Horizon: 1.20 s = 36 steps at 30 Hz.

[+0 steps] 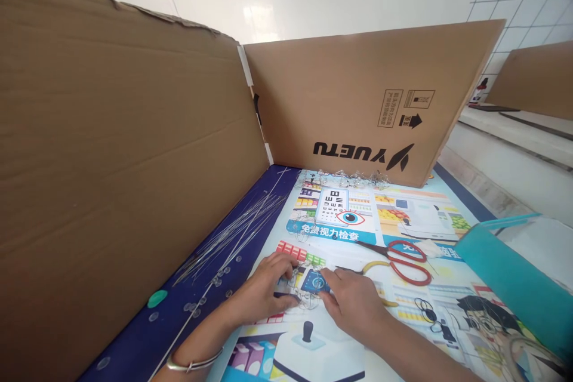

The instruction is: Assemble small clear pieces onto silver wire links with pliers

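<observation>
A ring of thin wire with small clear beads (308,301) lies over the printed mat between my hands; its fine parts are hard to make out. My left hand (264,286) curls its fingers and thumb around the ring's left side. At the right side, my right hand (353,304) has its thumb and forefinger closed on the edge. Pliers with yellow handles (375,265) lie partly hidden beneath my right hand. Scissors with red handles (409,261) rest just beyond them, blades pointing left.
Cardboard panels stand at the left (125,131) and back (308,101). Several loose wires (237,230), clear beads (192,307) and a green disc (157,298) lie on the dark blue strip. Beaded wire pieces (358,180) line the back panel. At right is a teal box (505,268).
</observation>
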Available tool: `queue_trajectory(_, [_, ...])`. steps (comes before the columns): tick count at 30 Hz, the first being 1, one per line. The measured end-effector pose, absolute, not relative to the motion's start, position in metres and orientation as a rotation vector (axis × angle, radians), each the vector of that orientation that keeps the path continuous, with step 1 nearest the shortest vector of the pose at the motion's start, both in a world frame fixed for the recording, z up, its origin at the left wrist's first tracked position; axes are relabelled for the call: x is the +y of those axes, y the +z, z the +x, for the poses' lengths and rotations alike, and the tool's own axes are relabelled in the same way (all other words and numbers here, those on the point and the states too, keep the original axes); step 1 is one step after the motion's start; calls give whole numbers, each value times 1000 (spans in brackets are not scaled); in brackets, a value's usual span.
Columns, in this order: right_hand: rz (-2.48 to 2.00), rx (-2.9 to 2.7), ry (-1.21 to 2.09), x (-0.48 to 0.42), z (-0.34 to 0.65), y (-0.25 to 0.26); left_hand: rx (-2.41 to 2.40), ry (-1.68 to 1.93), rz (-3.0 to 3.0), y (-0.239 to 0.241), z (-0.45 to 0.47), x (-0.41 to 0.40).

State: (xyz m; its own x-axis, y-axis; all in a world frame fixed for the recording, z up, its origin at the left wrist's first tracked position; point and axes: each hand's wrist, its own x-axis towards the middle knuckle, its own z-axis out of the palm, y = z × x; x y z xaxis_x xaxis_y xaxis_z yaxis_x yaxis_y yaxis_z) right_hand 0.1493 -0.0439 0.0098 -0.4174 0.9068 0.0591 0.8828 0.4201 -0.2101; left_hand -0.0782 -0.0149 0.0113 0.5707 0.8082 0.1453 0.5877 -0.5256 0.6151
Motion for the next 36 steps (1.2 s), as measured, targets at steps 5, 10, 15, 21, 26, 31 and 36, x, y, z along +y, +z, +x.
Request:
queue_trajectory(5, [-1595,-2529,162,-44,147,8,1116,523,2295,14,-79,-15])
queue_trajectory(10, [-1613,-2561,104,-44,145,7,1087,489,2290,15,-81,-15])
queue_trajectory(15, [-1638,-2556,49,-44,143,4,1078,492,2285,16,-82,-15])
queue_trajectory(21, [-1682,-2530,35,-43,142,4,1109,530,2295,13,-81,-14])
queue_trajectory(26, [-1644,-2525,94,-43,146,5,1099,564,2301,11,-83,-12])
queue_trajectory(31, [-1599,-2508,143,-44,148,6,1120,601,2289,8,-84,-12])
queue_trajectory(36, [-1605,-2500,192,-46,148,11,1129,612,2254,6,-85,-12])
